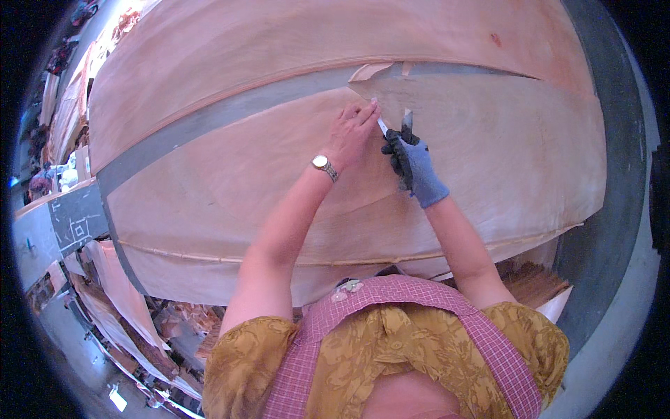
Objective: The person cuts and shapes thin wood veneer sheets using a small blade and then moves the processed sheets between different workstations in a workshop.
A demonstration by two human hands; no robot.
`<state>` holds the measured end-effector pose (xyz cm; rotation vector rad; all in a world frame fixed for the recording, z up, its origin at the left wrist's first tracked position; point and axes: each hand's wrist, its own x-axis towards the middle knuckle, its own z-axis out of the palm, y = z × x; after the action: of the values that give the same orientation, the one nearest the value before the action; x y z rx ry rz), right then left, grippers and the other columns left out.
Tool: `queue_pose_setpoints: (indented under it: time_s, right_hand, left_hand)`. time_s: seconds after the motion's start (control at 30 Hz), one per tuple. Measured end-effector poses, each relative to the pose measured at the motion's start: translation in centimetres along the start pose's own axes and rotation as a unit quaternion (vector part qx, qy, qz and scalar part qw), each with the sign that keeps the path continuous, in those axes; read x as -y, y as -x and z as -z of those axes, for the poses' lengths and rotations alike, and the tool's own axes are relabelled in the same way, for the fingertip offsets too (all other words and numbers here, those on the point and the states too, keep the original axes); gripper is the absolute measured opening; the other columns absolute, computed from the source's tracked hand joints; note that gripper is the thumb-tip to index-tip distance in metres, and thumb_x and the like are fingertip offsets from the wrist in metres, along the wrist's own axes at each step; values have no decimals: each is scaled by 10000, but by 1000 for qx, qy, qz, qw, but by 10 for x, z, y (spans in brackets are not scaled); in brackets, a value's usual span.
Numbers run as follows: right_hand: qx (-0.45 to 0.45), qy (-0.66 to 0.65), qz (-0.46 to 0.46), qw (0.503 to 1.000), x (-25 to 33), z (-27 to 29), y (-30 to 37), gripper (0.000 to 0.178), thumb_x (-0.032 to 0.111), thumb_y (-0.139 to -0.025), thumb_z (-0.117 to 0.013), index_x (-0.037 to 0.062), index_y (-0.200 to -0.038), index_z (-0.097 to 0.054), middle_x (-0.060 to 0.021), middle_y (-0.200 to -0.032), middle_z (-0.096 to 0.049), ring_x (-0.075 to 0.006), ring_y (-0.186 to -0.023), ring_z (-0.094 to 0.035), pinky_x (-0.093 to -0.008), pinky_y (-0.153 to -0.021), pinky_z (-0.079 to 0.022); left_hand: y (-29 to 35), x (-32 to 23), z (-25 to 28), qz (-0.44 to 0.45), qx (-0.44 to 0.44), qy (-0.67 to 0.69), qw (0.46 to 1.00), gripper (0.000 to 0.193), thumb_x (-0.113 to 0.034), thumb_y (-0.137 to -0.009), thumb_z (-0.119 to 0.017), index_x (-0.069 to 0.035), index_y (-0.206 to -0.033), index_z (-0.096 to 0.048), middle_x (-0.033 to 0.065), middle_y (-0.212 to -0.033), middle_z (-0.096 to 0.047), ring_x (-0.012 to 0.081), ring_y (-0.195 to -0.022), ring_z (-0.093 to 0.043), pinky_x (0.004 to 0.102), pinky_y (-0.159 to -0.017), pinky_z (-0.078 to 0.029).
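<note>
My left hand (352, 133), bare with a wristwatch (321, 163), reaches over a large pale wood veneer sheet (272, 181). Its fingertips are pinched at the upper end of a short white strip (382, 126), perhaps tape. The strip's lower end meets the fingers of my right hand (417, 164), which wears a blue glove with a black palm side. A knife with a broad, dark-tipped blade (407, 119) stands up out of that fist; its handle is hidden. Just beyond my fingers the veneer has a torn edge with a loose curled flap (370, 71).
Another veneer sheet (335, 35) lies farther off, past a grey strip of table (230, 108). A thin stick (335, 263) runs across the near side. Veneer stacks and scraps (188, 325) lie at lower left, and stacked sheets (527, 283) at near right.
</note>
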<state>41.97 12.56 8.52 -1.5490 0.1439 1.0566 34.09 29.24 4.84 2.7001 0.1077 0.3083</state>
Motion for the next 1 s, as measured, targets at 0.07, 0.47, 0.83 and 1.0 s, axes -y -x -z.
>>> queue_pose_setpoints:
  time_s: [0.07, 0.47, 0.83, 1.0]
  right_hand:
    - [-13, 126, 65, 990, 5, 16, -12, 176, 266, -937, -630, 96, -971, -656, -24, -674, -650, -66, -466, -500, -221, -416, -376]
    - [-107, -1, -31, 994, -56, 104, 89, 168, 258, -941, -622, 93, -943, -654, -35, -674, -644, -71, -448, -488, -227, -399, -371]
    - [-90, 324, 111, 935, -23, 126, 89, 231, 275, -920, -621, 56, -989, -647, -46, -657, -650, -115, -538, -596, -293, -467, -451]
    - [43, 252, 149, 955, -15, 32, 78, 248, 235, -952, -619, 48, -1114, -636, -38, -727, -665, -44, -487, -483, -200, -407, -349]
  left_hand:
    - [-4, -1, -1, -8, 22, -25, 999, 531, -67, -817, -565, -101, -1345, -536, 67, -1445, -495, 303, -1188, -528, 424, -1012, -417]
    - [15, -101, -9, -104, -4, -20, 994, 487, -107, -787, -596, -83, -1274, -579, 60, -1355, -542, 263, -1130, -521, 410, -990, -411]
    - [44, -138, -35, -76, 115, 29, 990, 420, -215, -804, -599, -133, -1216, -613, 81, -1309, -555, 270, -1175, -494, 463, -996, -372]
    - [109, -53, 2, 107, -135, 77, 982, 388, -187, -797, -616, -119, -1178, -598, 124, -1193, -612, 316, -1176, -521, 494, -1000, -377]
